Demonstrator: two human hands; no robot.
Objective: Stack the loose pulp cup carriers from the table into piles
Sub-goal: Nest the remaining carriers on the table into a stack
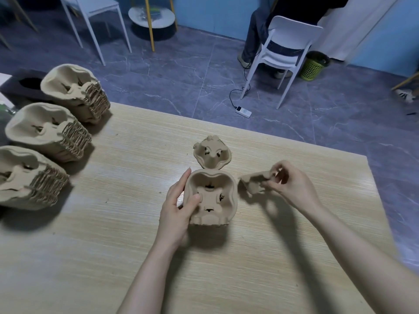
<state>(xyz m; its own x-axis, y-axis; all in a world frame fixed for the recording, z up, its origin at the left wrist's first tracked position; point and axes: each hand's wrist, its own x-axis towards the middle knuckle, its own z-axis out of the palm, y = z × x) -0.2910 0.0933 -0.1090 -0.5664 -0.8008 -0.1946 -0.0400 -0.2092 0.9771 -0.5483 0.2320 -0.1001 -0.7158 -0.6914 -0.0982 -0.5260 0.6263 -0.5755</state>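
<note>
At table centre | our left hand (175, 206) grips the small pile (210, 197), steadying it | our right hand (288, 184) pinches a loose carrier (254, 182), seemingly lifted, for nesting | another carrier (212, 155) lies just beyond.

Count: 3 tall piles of cup carriers — far (77, 91), middle (48, 130), near (29, 177). 3 loose carriers: back (212, 155), centre (212, 196), right (254, 183). 2 hands: left (179, 203), right (290, 182). 1 table (113, 245). 2 white chairs: left (95, 12), right (288, 41). 1 green bin (314, 66).
</note>
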